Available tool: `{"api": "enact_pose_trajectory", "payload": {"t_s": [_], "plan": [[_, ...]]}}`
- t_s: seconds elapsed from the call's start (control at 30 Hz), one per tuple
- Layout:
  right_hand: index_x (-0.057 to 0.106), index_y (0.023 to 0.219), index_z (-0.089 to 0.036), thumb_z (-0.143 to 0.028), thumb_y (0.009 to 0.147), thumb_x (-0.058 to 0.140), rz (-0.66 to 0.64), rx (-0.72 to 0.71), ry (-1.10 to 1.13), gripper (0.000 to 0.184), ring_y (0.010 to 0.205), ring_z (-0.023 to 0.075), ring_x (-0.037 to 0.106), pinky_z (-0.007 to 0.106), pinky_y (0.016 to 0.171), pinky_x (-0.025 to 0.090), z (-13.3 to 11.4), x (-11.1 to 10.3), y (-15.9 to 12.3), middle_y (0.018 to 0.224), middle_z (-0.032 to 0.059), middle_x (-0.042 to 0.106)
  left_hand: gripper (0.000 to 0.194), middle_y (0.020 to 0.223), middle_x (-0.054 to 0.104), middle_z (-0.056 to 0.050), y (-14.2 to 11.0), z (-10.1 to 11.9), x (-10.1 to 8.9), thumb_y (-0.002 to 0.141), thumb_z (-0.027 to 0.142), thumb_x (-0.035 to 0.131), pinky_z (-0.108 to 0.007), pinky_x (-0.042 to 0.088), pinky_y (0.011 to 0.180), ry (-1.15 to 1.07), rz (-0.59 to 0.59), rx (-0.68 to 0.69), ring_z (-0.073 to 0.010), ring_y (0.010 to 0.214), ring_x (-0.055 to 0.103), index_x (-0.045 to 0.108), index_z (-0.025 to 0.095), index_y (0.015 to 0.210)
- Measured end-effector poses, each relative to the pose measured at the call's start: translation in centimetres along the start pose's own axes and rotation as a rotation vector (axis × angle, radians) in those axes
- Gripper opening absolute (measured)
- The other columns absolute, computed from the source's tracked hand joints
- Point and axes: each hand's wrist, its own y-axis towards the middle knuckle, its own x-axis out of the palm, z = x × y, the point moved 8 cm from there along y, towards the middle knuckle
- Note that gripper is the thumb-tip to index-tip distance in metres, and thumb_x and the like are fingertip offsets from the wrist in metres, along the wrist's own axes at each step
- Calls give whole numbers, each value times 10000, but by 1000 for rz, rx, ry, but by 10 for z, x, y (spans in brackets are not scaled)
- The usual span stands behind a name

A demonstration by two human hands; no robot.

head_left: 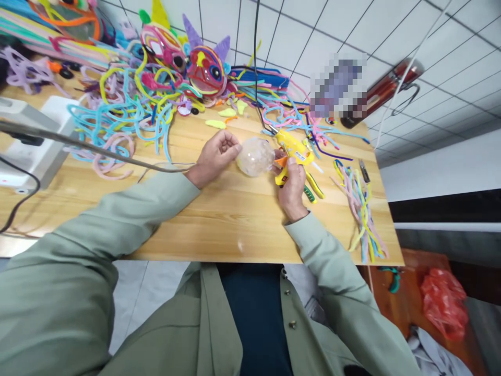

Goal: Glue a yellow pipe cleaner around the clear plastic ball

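My left hand (219, 155) is closed in a pinch at the left side of a clear, hollow plastic ball (255, 157) above the wooden table. My right hand (293, 184) is closed around the handle and orange trigger area of a yellow hot glue gun (295, 149), its fingertips close to the ball's right side. Up and to the left points the gun's nozzle, while a pale glue stick shows at its back end. Partly under the gun and hand lie pliers (314, 185) with yellow and green grips.
Fuzzy pipe cleaners (136, 104) pile up at the back left, beside decorated ball figures (205, 73). More pipe cleaners (364, 214) and a small cutter (364, 171) lie right. A white power strip (58, 130) stands left; a dark cord (256, 57) hangs down. A red flask (383, 91) stands back right.
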Motion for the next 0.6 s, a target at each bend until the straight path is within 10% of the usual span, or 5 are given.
{"api": "enact_pose_trajectory", "payload": {"t_s": [0.17, 0.3, 0.43, 0.6], "plan": [[853, 1036, -348, -899, 905, 808, 131, 20, 59, 568, 1074, 284, 884, 441, 893, 748, -2, -9, -2, 1119, 15, 947, 571, 862, 697, -36, -16, 20, 12, 962, 801, 907, -332, 522, 698, 153, -118, 149, -194, 728, 598, 761, 251, 916], [877, 1023, -315, -883, 889, 824, 98, 56, 101, 586, 1022, 259, 887, 406, 833, 748, -3, -4, -4, 1176, 42, 952, 482, 1165, 791, -113, -20, 30, 7, 1016, 759, 878, -498, 632, 1111, 264, -92, 320, -307, 1154, 759, 810, 284, 960], [860, 1002, -324, -895, 890, 833, 79, 50, 95, 582, 968, 247, 885, 403, 813, 757, -7, -2, -6, 1117, 34, 939, 506, 1584, 748, -148, -23, 25, 13, 1008, 779, 880, -626, 564, 1333, 118, -191, 221, -380, 1530, 703, 778, 285, 968], [863, 966, -326, -930, 882, 816, 130, 47, 14, 611, 1002, 268, 895, 437, 875, 782, -11, -7, -10, 1123, 47, 937, 460, 1556, 782, -142, -31, 32, 19, 1004, 700, 923, -637, 578, 1347, 91, -225, 157, -387, 1536, 715, 751, 279, 938]]}}
